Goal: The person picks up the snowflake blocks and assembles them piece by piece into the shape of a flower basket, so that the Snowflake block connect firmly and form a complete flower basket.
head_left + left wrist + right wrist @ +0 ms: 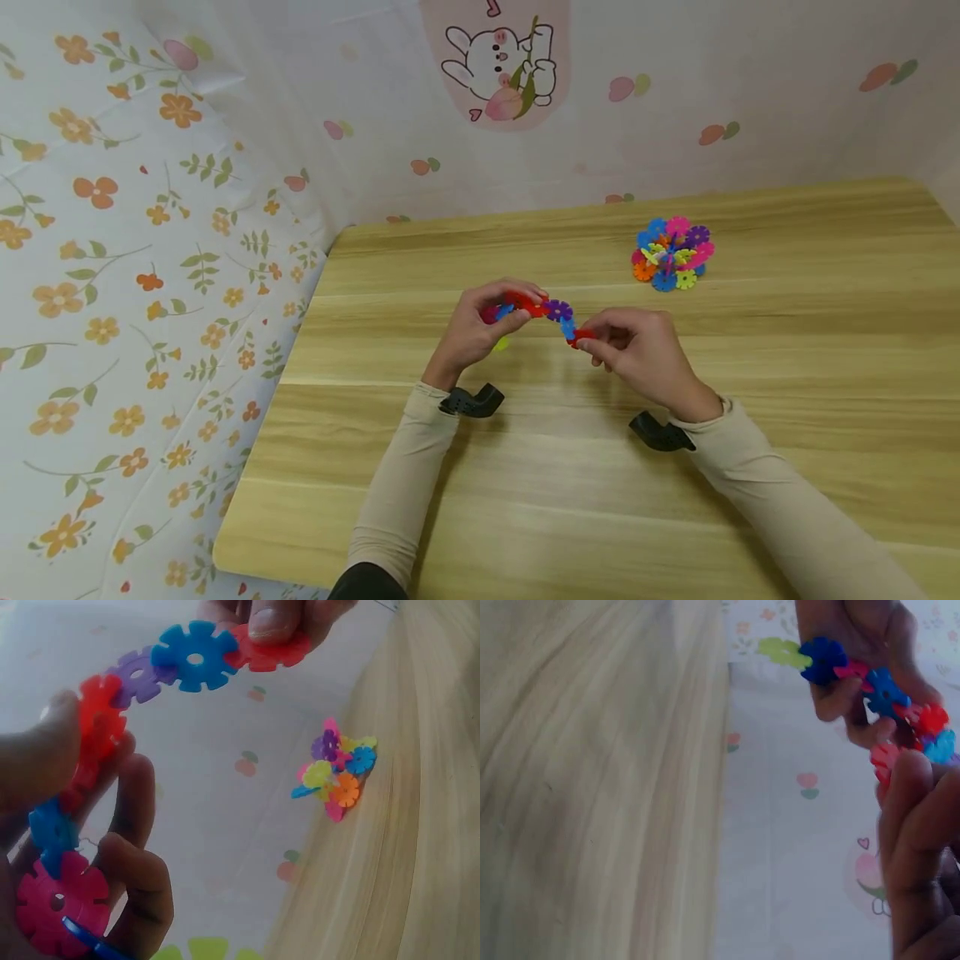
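Observation:
A curved chain of interlocked plastic flower-shaped discs [558, 310] hangs between both hands above the table. My left hand [474, 329] grips its red part, thumb on one side and fingers on the other. In the left wrist view a pink disc [61, 904] and a blue disc [54, 832] trail below that grip. A purple disc [139, 673] and another blue disc [195, 657] lead to the red end disc [270, 652]. My right hand [641, 354] pinches that red end. A yellow-green disc [784, 652] forms the chain's other end.
A round cluster of joined multicoloured discs [671, 254] sits toward the back of the wooden table [787, 333]. Behind the table hangs a printed white cloth [525, 167], and a flowered cloth [150, 292] covers the left side. Dark curved pieces [472, 402] are at both wrists.

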The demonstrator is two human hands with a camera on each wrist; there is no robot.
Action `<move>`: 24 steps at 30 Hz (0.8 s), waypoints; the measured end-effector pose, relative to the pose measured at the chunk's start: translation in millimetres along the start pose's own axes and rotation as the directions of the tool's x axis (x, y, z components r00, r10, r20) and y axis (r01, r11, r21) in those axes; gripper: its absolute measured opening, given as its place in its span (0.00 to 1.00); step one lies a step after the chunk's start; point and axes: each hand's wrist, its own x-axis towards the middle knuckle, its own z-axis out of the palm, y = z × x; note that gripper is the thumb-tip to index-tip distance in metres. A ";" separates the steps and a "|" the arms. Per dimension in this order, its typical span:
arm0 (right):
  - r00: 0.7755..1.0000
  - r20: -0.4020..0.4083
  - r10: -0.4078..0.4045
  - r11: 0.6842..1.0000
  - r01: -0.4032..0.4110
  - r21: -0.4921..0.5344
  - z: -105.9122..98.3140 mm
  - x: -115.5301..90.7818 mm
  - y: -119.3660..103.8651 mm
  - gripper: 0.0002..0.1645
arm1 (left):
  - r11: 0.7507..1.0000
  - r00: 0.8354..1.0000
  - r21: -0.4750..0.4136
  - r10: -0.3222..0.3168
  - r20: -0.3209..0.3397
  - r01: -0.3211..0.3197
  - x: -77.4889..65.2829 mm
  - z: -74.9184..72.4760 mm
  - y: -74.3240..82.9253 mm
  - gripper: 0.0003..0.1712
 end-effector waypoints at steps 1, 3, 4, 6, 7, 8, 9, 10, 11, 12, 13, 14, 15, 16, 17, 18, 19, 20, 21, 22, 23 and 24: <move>1.000 -0.010 0.003 1.000 -0.003 0.007 0.6 -0.3 0.1 0.04 | 1.000 1.000 0.013 0.009 0.003 -0.009 0.4 0.3 0.6 0.12; 0.999 -0.035 0.015 1.000 -0.014 0.027 2.0 -1.2 0.3 0.04 | 1.000 1.000 0.024 0.020 0.005 -0.021 1.3 2.0 1.2 0.12; 0.999 -0.048 0.021 0.999 -0.019 0.042 2.6 -1.8 0.4 0.04 | 1.000 1.000 0.017 0.024 0.003 -0.024 1.6 3.2 0.8 0.13; 0.996 -0.077 0.032 0.997 -0.027 0.066 4.0 -3.1 1.2 0.04 | 1.000 1.000 -0.004 0.021 -0.004 -0.021 1.3 5.8 -0.2 0.13; 0.995 -0.091 0.031 0.997 -0.024 0.080 5.0 -3.8 1.3 0.04 | 1.000 1.000 -0.009 0.016 -0.010 -0.016 0.8 6.6 -0.7 0.13; 0.994 -0.103 0.029 0.995 -0.019 0.098 6.1 -4.1 1.1 0.05 | 1.000 1.000 -0.012 0.011 -0.014 -0.011 0.3 7.4 -1.3 0.13; 0.993 -0.113 0.025 0.993 -0.011 0.119 7.2 -4.4 1.1 0.05 | 1.000 1.000 -0.011 0.004 -0.021 -0.004 -0.2 7.9 -2.1 0.13; 0.993 -0.120 0.020 0.990 -0.003 0.138 7.7 -4.1 0.4 0.06 | 1.000 1.000 -0.007 -0.002 -0.030 0.001 -0.1 8.3 -2.5 0.12; 0.992 -0.124 0.015 0.988 0.004 0.154 8.2 -3.6 0.1 0.07 | 1.000 0.999 0.007 -0.015 -0.045 0.015 0.2 8.8 -3.1 0.12; 0.992 -0.125 0.016 0.985 0.006 0.170 8.8 -2.8 0.0 0.07 | 0.999 0.997 0.020 -0.037 -0.062 0.038 0.7 9.4 -3.5 0.12; 0.993 -0.119 0.027 0.982 -0.004 0.188 9.2 -1.9 0.5 0.08 | 0.998 0.995 0.020 -0.066 -0.080 0.067 1.4 10.2 -4.0 0.13; 0.993 -0.108 0.048 0.979 -0.025 0.204 9.2 -0.6 1.6 0.09 | 0.995 0.990 0.006 -0.100 -0.099 0.101 2.4 11.3 -5.3 0.13; 0.993 -0.094 0.073 0.977 -0.052 0.209 9.1 0.6 3.6 0.09 | 0.989 0.982 -0.016 -0.145 -0.122 0.144 3.4 12.6 -6.6 0.14; 0.992 -0.074 0.103 0.974 -0.085 0.208 8.9 1.9 5.9 0.09 | 0.981 0.971 -0.051 -0.192 -0.145 0.187 4.3 13.8 -7.8 0.15; 0.989 -0.054 0.139 0.971 -0.125 0.206 8.5 2.9 8.7 0.09 | 0.969 0.957 -0.100 -0.240 -0.163 0.226 4.7 14.7 -9.3 0.16; 0.983 -0.033 0.183 0.962 -0.172 0.210 7.9 3.8 11.6 0.09 | 0.953 0.943 -0.157 -0.286 -0.171 0.260 4.8 15.2 -10.8 0.18; 0.975 -0.014 0.224 0.952 -0.215 0.217 7.2 4.4 14.7 0.09 | 0.934 0.930 -0.212 -0.324 -0.175 0.286 4.5 15.5 -12.5 0.19; 0.966 0.000 0.257 0.942 -0.250 0.222 6.1 4.5 17.3 0.09 | 0.917 0.918 -0.254 -0.356 -0.173 0.307 3.7 15.4 -14.8 0.21; 0.959 0.008 0.285 0.933 -0.279 0.228 4.7 4.5 19.7 0.09 | 0.899 0.909 -0.292 -0.383 -0.163 0.327 2.5 15.1 -16.8 0.22; 0.951 0.012 0.309 0.922 -0.302 0.240 3.2 4.4 21.9 0.10 | 0.883 0.901 -0.315 -0.408 -0.148 0.348 0.6 14.7 -19.1 0.24; 0.944 0.011 0.329 0.911 -0.320 0.261 1.6 4.5 24.0 0.10 | 0.869 0.892 -0.323 -0.433 -0.127 0.376 -2.0 14.1 -21.2 0.25; 0.939 0.009 0.344 0.899 -0.332 0.286 0.1 4.9 25.8 0.10 | 0.857 0.883 -0.318 -0.458 -0.106 0.406 -4.8 13.5 -23.5 0.25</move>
